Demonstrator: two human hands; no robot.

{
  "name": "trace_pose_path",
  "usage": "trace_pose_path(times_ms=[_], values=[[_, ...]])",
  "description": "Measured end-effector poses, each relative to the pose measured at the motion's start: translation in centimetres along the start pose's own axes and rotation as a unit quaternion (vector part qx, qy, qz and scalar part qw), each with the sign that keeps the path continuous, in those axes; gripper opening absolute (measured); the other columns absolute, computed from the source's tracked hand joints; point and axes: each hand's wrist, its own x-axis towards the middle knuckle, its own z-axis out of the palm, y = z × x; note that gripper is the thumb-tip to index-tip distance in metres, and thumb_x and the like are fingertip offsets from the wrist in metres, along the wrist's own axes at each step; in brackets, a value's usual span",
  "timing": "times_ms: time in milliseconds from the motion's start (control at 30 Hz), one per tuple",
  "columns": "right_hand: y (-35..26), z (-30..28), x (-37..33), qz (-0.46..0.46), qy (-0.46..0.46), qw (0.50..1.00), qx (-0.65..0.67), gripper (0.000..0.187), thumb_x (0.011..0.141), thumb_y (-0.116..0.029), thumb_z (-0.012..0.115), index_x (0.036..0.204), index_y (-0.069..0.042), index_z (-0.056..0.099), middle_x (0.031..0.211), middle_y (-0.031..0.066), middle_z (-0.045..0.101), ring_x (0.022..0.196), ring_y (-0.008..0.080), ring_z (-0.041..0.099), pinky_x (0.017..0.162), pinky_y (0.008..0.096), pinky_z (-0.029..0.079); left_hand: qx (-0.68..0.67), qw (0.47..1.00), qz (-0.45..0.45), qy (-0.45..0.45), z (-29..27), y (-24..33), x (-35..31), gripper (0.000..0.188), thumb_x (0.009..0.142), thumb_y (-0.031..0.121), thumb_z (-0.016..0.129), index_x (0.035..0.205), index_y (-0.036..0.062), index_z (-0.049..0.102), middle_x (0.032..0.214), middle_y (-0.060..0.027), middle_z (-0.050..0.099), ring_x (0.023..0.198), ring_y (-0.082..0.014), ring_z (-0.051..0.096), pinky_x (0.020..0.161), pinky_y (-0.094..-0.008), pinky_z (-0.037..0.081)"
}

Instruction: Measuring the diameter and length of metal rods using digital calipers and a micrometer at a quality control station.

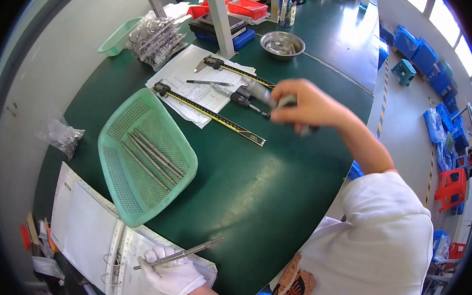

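My left hand [173,272], in a white glove, is closed around a slim stepped metal shaft [188,253], tilted up to the right above an open ring binder [91,214]. My bare right hand [307,106] is raised over the table, its fingers curled around a blurred greyish thing with a dark end that I cannot make out. Just left of it lie a black and grey measuring tool [242,96] and a pen [210,83]. Two digital calipers [211,114] rest nearby, partly on printed sheets [181,67]. A green plastic basket [185,139] holds several thin metal rods [152,159].
A steel bowl [282,53] with small parts stands at the back, near red trays [247,9] and a scale [218,26]. Bagged parts [155,39] are piled far left; a smaller bag [65,138] lies at the left edge. A metal post [218,21] rises from the table.
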Motion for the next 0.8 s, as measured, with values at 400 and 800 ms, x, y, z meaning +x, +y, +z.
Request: trace_pose_path(times_ms=[400,800], values=[[7.3,-5.7,8.2,0.125,0.092,0.951,-0.267,0.043,0.063,-0.042,0.064,0.075,-0.001,0.059,0.059,0.009,0.057,0.047,0.0161,0.057,0.046,0.0275,0.045,0.109,0.993,0.017,0.042,-0.2,-0.3,0.3,0.029,0.08,0.035,0.05,0.062,0.0128,0.045,0.051,0.0018,0.042,0.033,-0.0065,0.029,0.03,-0.0189,0.022],[9.7,-1.1,10.7,-0.187,0.299,0.806,-0.475,0.016,0.073,-0.024,0.053,0.073,-0.008,0.053,0.071,0.0097,0.053,0.07,0.0264,0.054,0.058,0.0385,0.044,0.033,0.996,-0.017,0.076,-2.1,2.2,1.4,0.026,0.078,0.035,0.049,0.071,0.0103,0.045,0.062,0.0001,0.047,0.048,-0.0117,0.043,0.04,-0.0284,0.037]])
